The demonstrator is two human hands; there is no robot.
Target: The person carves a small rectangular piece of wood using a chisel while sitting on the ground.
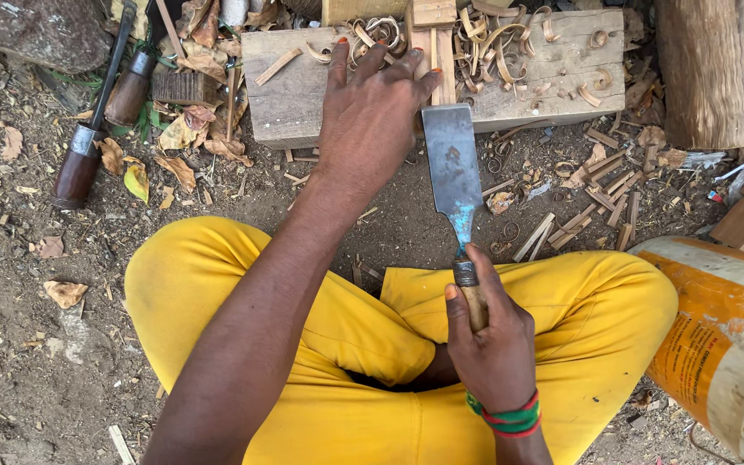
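Observation:
My right hand (491, 344) grips the wooden handle of a broad flat chisel (452, 168), its steel blade pointing away from me. The blade's edge meets a narrow pale wooden strip (437, 45) that lies on a thick grey wooden block (294, 95). My left hand (370, 116) rests flat on that block, fingers spread, their tips beside the strip. I sit cross-legged in yellow trousers (217, 284) on bare earth.
Curled wood shavings (510, 39) cover the block and small offcuts (600, 189) litter the ground to the right. Two dark-handled tools (79, 164) lie at the left among dry leaves. A log (721, 69) stands at top right, an orange and white drum (721, 336) at lower right.

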